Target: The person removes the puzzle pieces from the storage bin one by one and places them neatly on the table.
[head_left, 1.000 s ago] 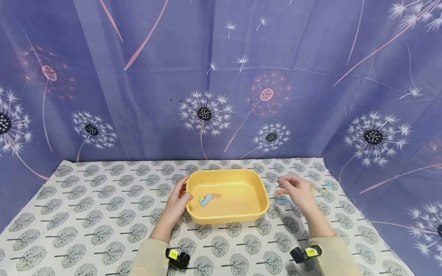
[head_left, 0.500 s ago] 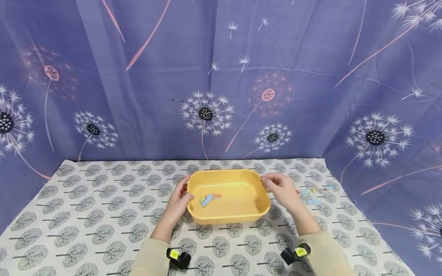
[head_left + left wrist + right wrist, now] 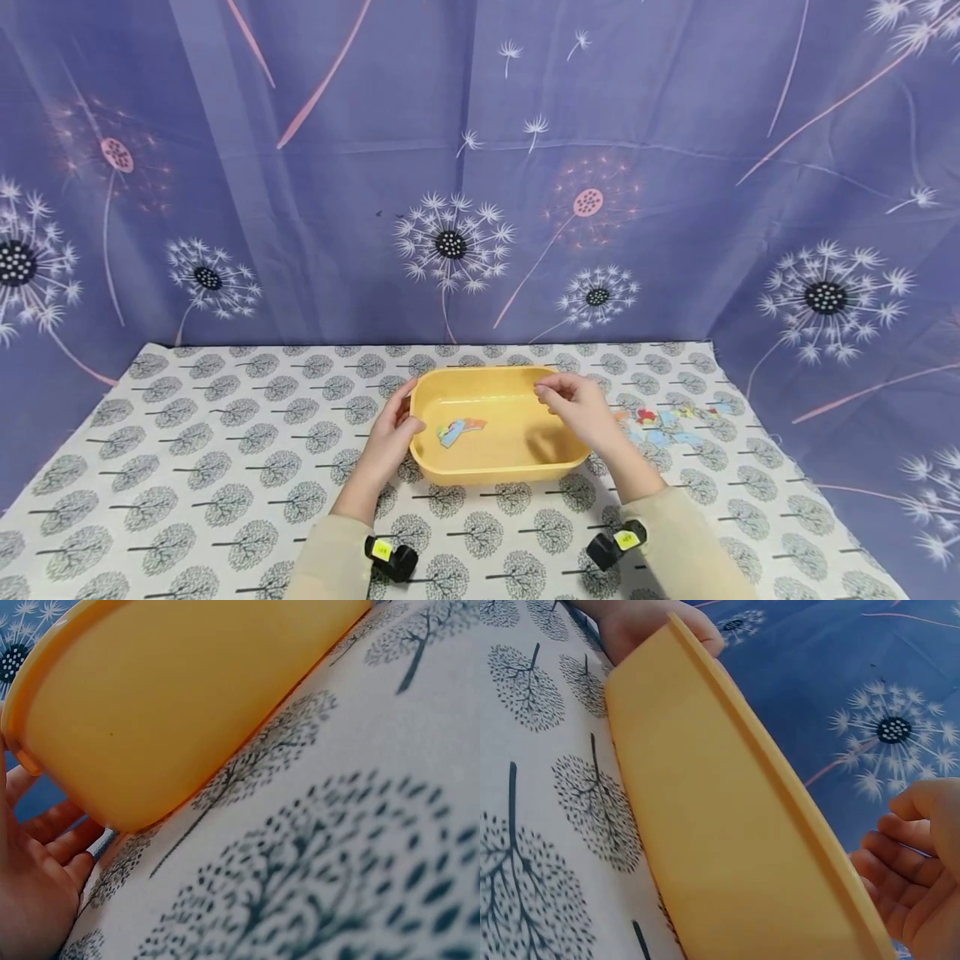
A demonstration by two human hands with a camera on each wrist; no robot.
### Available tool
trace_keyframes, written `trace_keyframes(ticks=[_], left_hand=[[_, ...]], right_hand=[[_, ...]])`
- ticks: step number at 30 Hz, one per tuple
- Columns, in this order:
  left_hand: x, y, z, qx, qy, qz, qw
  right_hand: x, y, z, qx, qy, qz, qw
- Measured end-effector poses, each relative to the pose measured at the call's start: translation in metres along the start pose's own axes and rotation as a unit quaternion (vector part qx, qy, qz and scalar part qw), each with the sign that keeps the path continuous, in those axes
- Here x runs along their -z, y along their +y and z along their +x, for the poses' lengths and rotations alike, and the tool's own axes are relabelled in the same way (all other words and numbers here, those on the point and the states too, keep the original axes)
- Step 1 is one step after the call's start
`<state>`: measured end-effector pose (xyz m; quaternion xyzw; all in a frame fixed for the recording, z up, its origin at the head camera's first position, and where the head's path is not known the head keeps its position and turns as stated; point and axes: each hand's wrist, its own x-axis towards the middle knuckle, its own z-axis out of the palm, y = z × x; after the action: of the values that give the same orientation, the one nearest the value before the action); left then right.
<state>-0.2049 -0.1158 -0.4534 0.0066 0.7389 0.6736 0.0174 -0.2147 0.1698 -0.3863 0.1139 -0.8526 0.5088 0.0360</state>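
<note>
A yellow plastic tub (image 3: pixel 491 477) stands on the cloth, its near wall large in both wrist views. My left hand (image 3: pixel 390 429) holds its left end, thumb at the rim and fingers outside the wall. Inside, towards the left, lie a few small flat cutout pieces (image 3: pixel 459 431), blue, orange and yellow-green. Above the tub's right side hovers my right hand (image 3: pixel 581 408), thumb and forefinger drawn together. In the right wrist view, the other fingers (image 3: pixel 900 862) are bent beyond the rim. Whether anything is between the right fingertips is hidden.
Several flat pieces (image 3: pixel 663 423) in blue, red, orange and yellow lie loose on the table right of the tub. The tabletop cloth (image 3: pixel 225 450) has a tree print. A blue-purple dandelion curtain (image 3: pixel 337 208) hangs behind and at the sides.
My right hand has moved left from over the loose pieces, past the tub's right rim, to above its inside. The left hand keeps its hold and the tub stays put.
</note>
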Motion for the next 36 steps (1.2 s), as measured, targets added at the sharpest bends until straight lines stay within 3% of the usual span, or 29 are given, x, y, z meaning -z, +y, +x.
trace_keyframes(ticks=[10,15,24,36], left_hand=[[0.001,0.002,0.001,-0.002,0.002,0.003,1.0],[0.001,0.002,0.001,-0.008,0.001,0.003,1.0],[0.0,0.0,0.0,0.001,-0.001,0.0,1.0],[0.001,0.0,0.001,0.001,-0.006,-0.001,1.0]], right_hand=[[-0.027,-0.005,0.009,0.033,-0.03,-0.087,0.9952],[-0.041,-0.008,0.012,0.051,-0.056,-0.11,0.991],[-0.061,-0.011,0.018,0.048,-0.113,-0.135,0.9831],[-0.071,-0.001,0.021,0.069,-0.163,-0.217,0.96]])
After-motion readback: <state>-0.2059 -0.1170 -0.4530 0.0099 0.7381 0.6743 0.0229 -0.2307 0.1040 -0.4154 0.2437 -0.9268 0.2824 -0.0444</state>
